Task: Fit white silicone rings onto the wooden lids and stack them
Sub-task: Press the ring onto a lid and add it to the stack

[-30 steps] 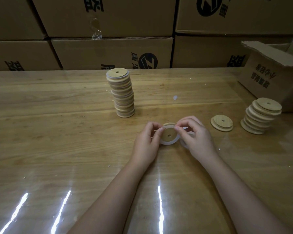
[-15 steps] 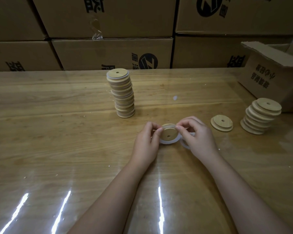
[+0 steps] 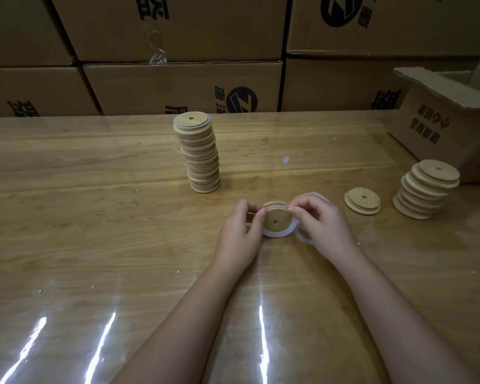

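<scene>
- Several cartons (image 3: 178, 87) with black print stand stacked in a wall along the far edge of the table.
- Under everything lies the table (image 3: 94, 245), of pale wood beneath a clear glossy sheet that throws back bright streaks near the person.
- At the far right sits a box (image 3: 441, 126), its top flap open, with print on the near side.
- Left of centre and well back from the hands rises the tall stack (image 3: 200, 156) of lids, leaning a little, with white rims showing between the layers and at the top.
- Just before the box, the short stack (image 3: 424, 192) of bare lids slumps to the right.
- Between that stack and the hands lies a pair (image 3: 362, 201) of bare lids, one on the other, flat on the table.
- Both forearms reach in from the bottom edge and meet at centre.
- The left hand (image 3: 240, 236) pinches the left edge of the lid between thumb and curled fingers.
- The right hand (image 3: 326, 225) pinches the ring at the upper right edge of the lid, thumb against forefinger.
- The lid (image 3: 276, 218) is held tilted toward the camera between the two hands, its centre hole plain.
- The ring (image 3: 272, 234) wraps the lower rim of the lid.
- A spare ring (image 3: 302, 236) shows beneath the right hand; whether it is held or lies on the table cannot be told.
</scene>
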Demonstrator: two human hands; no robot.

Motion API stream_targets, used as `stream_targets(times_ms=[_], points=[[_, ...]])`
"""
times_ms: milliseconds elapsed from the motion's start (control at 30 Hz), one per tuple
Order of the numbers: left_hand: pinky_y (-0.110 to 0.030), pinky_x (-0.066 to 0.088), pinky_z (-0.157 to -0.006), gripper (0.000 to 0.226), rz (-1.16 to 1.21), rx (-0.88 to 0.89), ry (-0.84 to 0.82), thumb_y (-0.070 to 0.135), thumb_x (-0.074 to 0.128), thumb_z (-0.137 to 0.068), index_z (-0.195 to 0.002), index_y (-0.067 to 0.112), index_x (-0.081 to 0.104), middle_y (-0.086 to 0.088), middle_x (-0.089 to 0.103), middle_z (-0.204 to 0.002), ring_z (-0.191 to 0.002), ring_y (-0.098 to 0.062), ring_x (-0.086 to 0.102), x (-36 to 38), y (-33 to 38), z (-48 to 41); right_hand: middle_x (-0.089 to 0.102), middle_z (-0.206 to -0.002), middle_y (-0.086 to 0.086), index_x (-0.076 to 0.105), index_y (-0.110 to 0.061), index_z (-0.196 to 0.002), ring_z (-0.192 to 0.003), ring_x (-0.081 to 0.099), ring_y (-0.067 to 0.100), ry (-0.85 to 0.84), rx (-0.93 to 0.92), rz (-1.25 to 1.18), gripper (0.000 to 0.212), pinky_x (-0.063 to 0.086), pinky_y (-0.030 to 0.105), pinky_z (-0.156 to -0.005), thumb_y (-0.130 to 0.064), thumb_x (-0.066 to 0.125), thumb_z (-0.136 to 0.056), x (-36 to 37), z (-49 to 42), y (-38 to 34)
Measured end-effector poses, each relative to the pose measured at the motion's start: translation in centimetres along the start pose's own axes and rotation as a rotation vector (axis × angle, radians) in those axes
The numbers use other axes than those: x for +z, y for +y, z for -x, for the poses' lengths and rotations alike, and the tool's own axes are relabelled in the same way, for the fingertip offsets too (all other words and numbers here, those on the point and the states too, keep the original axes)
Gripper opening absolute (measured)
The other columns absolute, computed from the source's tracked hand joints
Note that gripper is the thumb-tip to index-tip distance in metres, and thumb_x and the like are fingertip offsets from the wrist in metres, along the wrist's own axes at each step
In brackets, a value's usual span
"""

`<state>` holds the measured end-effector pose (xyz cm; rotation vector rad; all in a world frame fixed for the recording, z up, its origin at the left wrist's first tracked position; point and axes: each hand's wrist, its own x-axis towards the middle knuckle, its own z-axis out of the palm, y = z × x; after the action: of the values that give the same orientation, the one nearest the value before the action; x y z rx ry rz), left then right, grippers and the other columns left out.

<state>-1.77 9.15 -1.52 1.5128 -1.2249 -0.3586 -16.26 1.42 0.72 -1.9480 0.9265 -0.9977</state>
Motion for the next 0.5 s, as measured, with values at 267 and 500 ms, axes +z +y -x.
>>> stream_targets(times_ms=[267,500], points=[[-0.009,0.041,-0.064,0.014,0.013,-0.041,-0.017,0.016,0.056,-0.093,-0.084,0.027,0.051,0.017,0.06,-0.079,-0.071,0.008,0.056,-0.06,-0.1,-0.07,0.066,-0.093,-0.001,0.068,-0.02,-0.08,-0.089,0.06,0.013,-0.043,0.149,-0.129,0.011,0.048,0.025,-0.081,-0.014,0.062,-0.088,-0.45,0.04,0.56],[-0.03,0.051,-0.068,0.019,0.067,-0.116,-0.012,0.018,0.058,-0.092,-0.078,0.031,0.053,0.013,0.062,-0.077,-0.07,-0.013,0.062,-0.16,-0.29,-0.25,0.068,-0.094,0.001,0.068,-0.023,-0.084,-0.09,0.062,0.018,-0.072,0.2,-0.144,0.009,0.051,0.025,-0.076,-0.019,0.062,-0.089,-0.68,-0.01,0.71]])
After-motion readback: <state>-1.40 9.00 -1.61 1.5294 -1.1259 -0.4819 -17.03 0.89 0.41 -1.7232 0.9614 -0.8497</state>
